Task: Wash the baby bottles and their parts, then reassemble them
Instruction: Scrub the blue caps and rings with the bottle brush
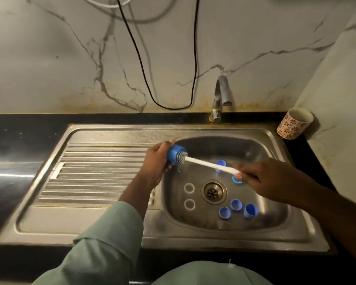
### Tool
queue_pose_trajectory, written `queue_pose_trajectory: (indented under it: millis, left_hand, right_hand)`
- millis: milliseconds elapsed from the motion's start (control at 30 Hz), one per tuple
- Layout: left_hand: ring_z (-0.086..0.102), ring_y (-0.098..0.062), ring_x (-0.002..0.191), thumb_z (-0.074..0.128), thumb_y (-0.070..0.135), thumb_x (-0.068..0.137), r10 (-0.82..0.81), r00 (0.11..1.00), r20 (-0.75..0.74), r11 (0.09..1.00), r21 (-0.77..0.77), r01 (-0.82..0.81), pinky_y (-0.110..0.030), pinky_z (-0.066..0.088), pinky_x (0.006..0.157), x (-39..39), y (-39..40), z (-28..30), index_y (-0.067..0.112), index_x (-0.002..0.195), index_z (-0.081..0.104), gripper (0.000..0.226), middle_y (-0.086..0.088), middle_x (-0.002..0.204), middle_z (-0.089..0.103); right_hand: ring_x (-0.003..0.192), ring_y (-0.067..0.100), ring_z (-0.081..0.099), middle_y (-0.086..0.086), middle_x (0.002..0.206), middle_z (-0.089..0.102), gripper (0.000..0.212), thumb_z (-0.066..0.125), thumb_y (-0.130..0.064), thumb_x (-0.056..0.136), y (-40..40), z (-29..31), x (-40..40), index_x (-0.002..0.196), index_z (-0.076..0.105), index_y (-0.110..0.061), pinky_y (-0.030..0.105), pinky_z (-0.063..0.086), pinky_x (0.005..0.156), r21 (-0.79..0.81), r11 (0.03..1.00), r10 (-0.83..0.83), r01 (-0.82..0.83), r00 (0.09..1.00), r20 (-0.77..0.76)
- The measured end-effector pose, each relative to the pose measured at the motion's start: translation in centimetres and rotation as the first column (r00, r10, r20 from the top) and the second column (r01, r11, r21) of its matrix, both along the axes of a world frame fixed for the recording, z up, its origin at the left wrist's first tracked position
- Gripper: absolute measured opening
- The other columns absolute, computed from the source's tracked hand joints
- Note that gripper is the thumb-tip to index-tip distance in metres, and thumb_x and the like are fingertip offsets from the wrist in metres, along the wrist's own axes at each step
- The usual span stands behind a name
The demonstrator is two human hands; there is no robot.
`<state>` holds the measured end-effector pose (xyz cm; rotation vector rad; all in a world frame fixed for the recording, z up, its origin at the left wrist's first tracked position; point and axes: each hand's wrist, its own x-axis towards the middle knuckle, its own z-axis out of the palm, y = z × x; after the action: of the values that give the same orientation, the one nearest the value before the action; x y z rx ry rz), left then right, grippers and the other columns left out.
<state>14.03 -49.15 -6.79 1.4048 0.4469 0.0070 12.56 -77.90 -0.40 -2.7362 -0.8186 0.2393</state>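
Scrubbing a blue cap (pixel 175 154) right now: our left hand (pixel 155 164) has its fingers curled round it, holding it over the left rim of the sink (pixel 292 225) basin, with the open mouth facing right. Our right hand (pixel 261 178) pinches the far end of the white brush (pixel 211 165), and the bristle head sits right in the cap's mouth.

The thing that matters here is the line-up. The brush handle runs from the right hand up and left across the basin to the cap, so the handle's long axis points pretty much straight into the opening. The cap lies to the left of the brush grip and a little further back, and the left hand is obviously the one on it. Any push or twist has to go along that handle line, or the bristles just skid off the rim.

The rest waits on the basin floor: blue caps (pixel 236 205) near the front right, another one (pixel 220 166) behind the handle, and two white rings (pixel 189 188) left of the drain (pixel 213 192). There's a blue bit under our right fingers, probably another cap, but it's blurry. The tap (pixel 222 93) stands at the back edge.
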Motion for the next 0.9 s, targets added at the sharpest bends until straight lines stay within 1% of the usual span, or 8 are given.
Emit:
queue_pose_trajectory:
  millis: [167,267,367,500,600,700,800,900]
  left_hand:
    - [0.055,-0.016,0.053,0.060,0.022,0.099,-0.054,0.997,0.055,0.999,-0.001,0.054,-0.021,0.043,0.043,-0.1,1.0,0.9,0.005,0.093,0.070,0.021,-0.011,0.073,0.067]
    - [0.067,-0.020,0.070,0.066,0.025,0.094,-0.019,0.998,0.065,0.973,-0.229,0.034,-0.025,0.051,0.051,-0.5,0.4,1.2,0.004,0.111,0.065,0.027,-0.015,0.099,0.065]
    - [0.071,-0.023,0.079,0.073,0.032,0.079,0.033,0.995,0.092,0.926,-0.377,0.005,-0.030,0.058,0.059,-0.4,-0.1,1.6,0.009,0.110,0.059,0.042,-0.019,0.107,0.063]
    - [0.068,-0.030,0.102,0.070,0.030,0.083,0.034,0.999,0.038,0.861,-0.508,-0.010,-0.042,0.057,0.091,-0.9,-1.4,1.6,0.003,0.120,0.059,0.047,-0.021,0.120,0.064]
    - [0.066,-0.025,0.096,0.069,0.036,0.090,0.066,0.997,-0.047,0.822,-0.564,-0.081,-0.037,0.057,0.090,-0.8,-3.1,2.3,0.006,0.122,0.057,0.046,-0.016,0.116,0.062]
    - [0.064,-0.020,0.080,0.068,0.026,0.093,0.131,0.991,-0.038,0.784,-0.607,-0.127,-0.036,0.056,0.090,-0.7,-3.8,2.6,0.006,0.120,0.053,0.036,-0.011,0.095,0.062]
    - [0.065,-0.018,0.075,0.064,0.020,0.093,0.120,0.993,-0.003,0.705,-0.703,-0.088,-0.032,0.059,0.081,-1.0,-3.6,2.5,0.005,0.109,0.055,0.023,-0.008,0.084,0.064]
    - [0.066,-0.019,0.078,0.068,0.016,0.084,0.135,0.988,0.070,0.720,-0.692,-0.049,-0.031,0.060,0.075,-0.9,-3.5,2.8,0.008,0.102,0.055,0.023,-0.009,0.088,0.064]
  right_hand:
    - [0.054,0.000,0.054,-0.013,0.060,0.057,0.030,0.050,-0.043,0.096,1.3,-0.8,-1.1,0.120,0.064,-0.032,0.013,0.033,0.049,0.039,0.990,-0.132,0.137,0.985,-0.112]
    - [0.049,0.001,0.052,-0.012,0.070,0.063,0.028,0.054,-0.039,0.095,1.3,-0.7,-1.7,0.110,0.070,-0.021,0.013,0.040,0.049,0.143,0.980,-0.110,0.141,0.972,-0.209]
    - [0.047,0.003,0.052,0.000,0.068,0.066,0.022,0.056,-0.036,0.094,1.4,-0.8,-1.8,0.107,0.071,-0.027,0.016,0.039,0.048,0.258,0.935,-0.173,0.241,0.950,-0.259]
    - [0.046,0.008,0.057,-0.006,0.059,0.063,0.018,0.053,-0.038,0.096,1.3,-1.2,-2.8,0.105,0.068,-0.035,0.019,0.045,0.045,0.186,0.937,-0.235,0.295,0.929,-0.287]
    - [0.045,0.003,0.054,-0.011,0.057,0.061,0.017,0.051,-0.037,0.097,1.7,-0.9,-3.7,0.098,0.067,-0.033,0.017,0.041,0.045,0.167,0.954,-0.204,0.251,0.945,-0.255]
    - [0.041,0.003,0.045,-0.015,0.050,0.053,0.021,0.053,-0.029,0.097,2.0,-0.7,-4.3,0.082,0.064,-0.038,0.015,0.034,0.044,0.261,0.946,-0.119,0.194,0.954,-0.275]
    - [0.040,0.002,0.041,-0.014,0.048,0.049,0.018,0.054,-0.029,0.096,2.0,-0.8,-4.7,0.100,0.066,-0.043,0.013,0.032,0.043,0.368,0.893,-0.158,0.258,0.947,-0.281]
    - [0.039,0.002,0.043,-0.015,0.048,0.050,0.018,0.050,-0.032,0.098,2.4,-1.2,-5.0,0.104,0.067,-0.037,0.016,0.035,0.044,0.326,0.893,-0.219,0.311,0.931,-0.291]
